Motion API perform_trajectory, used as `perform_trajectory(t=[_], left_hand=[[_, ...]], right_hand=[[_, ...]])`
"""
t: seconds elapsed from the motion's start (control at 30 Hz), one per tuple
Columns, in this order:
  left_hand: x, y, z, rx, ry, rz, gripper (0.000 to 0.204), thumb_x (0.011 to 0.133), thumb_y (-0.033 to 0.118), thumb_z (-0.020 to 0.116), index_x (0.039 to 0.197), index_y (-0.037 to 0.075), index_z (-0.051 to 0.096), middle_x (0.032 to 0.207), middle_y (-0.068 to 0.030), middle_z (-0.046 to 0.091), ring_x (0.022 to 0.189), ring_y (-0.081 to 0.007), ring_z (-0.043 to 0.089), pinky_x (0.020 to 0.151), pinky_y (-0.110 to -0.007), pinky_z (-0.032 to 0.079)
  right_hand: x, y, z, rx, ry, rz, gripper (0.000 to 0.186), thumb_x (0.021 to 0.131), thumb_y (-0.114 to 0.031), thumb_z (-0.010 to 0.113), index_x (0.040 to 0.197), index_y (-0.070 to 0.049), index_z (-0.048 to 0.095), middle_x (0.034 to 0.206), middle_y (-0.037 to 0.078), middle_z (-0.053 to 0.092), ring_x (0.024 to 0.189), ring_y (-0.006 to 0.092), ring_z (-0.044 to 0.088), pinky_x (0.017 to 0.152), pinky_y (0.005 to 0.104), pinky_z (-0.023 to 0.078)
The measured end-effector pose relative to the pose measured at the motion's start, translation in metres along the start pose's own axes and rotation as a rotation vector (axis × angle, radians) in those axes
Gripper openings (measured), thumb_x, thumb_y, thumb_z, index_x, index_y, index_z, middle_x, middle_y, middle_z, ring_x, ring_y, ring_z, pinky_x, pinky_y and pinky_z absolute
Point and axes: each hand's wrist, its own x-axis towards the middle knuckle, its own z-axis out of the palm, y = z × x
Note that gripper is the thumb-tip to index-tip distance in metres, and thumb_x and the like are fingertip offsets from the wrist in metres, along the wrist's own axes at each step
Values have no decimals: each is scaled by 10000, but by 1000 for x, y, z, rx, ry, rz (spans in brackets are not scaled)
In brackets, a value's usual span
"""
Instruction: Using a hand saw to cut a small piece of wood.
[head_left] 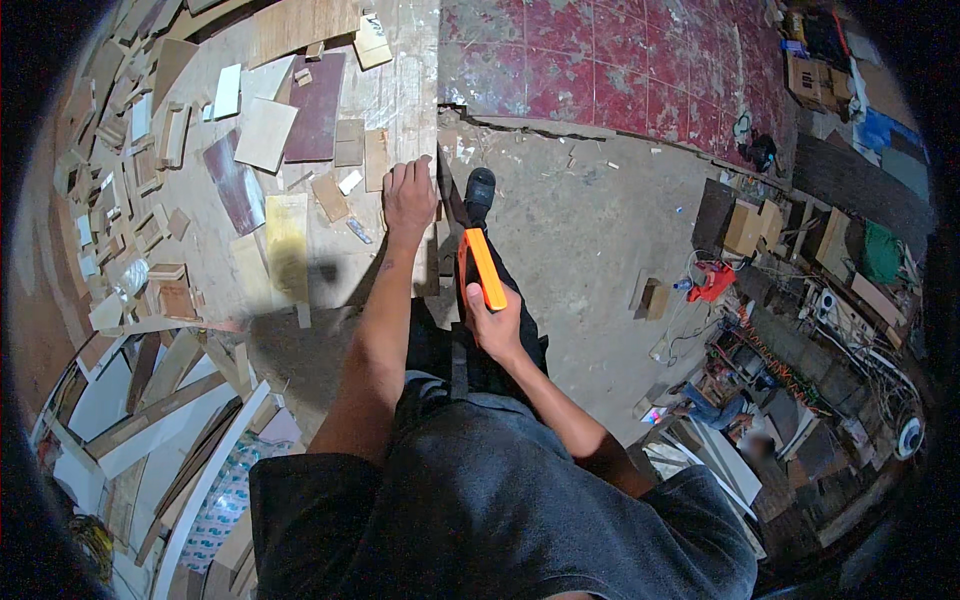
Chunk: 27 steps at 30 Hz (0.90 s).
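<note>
- Saw (484, 268) with an orange handle is sitting in the right hand (492, 322), its dark blade (449, 190) pointing just past eleven o'clock from that hand.
- Right hand is closing around the lower end of the handle, thumb lying along the near side.
- Left hand (410, 200) is resting palm down on the right-hand edge of the pale wooden worktop (350, 262), fingers bending and pointing to twelve; whether it is gripping anything underneath, I cannot tell.
- From the left hand, the orange handle is lying between four and five o'clock, while the blade is running just beside it at three; whether the blade is touching the worktop edge, I cannot tell.
- Black shoe (480, 190) is showing at twelve o'clock from the handle, standing over the grey concrete floor (580, 260).
- Around the left hand, a small tan block (330, 197) is lying at nine, a yellow-stained board (287, 245) at eight, and a maroon panel (315, 110) between ten and eleven.
- Red tiles (620, 60) are spreading at one o'clock from the right hand.
</note>
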Motion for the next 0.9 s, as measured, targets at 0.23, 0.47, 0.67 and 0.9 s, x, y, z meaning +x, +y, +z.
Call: perform_trajectory(t=[0.23, 0.47, 0.67, 0.9], left_hand=[[-1, -4, 3, -9, 20, 0, 263, 925, 75, 574, 1184, 77, 618, 919, -89, 635, 892, -277, 573, 798, -419, 434], [-1, -3, -3, 4, -18, 14, 337, 871, 56, 588, 1206, 83, 615, 942, -82, 630, 924, -272, 572, 834, -416, 440], [-3, -2, -5, 26, -66, -7, 392, 835, 48, 594, 1225, 89, 605, 999, -90, 632, 964, -273, 570, 865, -413, 440], [-3, -2, -2, 16, -64, -16, 393, 832, 42, 599, 1221, 99, 605, 983, -80, 629, 975, -272, 573, 856, -413, 441]], right_hand=[[0, 3, -2, -32, -14, 7, 335, 1002, -302, 651, 897, 12, 603, 682, 2, 507, 643, 103, 456, 589, 300, 407], [-3, -2, -4, -11, -10, 0, 343, 1003, -306, 652, 865, 3, 592, 677, -8, 515, 632, 101, 464, 581, 296, 408], [-2, -3, -5, 19, -47, 85, 384, 1003, -335, 651, 826, -5, 566, 670, -5, 510, 617, 103, 461, 562, 304, 401], [4, -6, -5, -28, -155, 22, 428, 1000, -375, 650, 798, -16, 533, 652, -22, 486, 603, 94, 450, 544, 296, 387]])
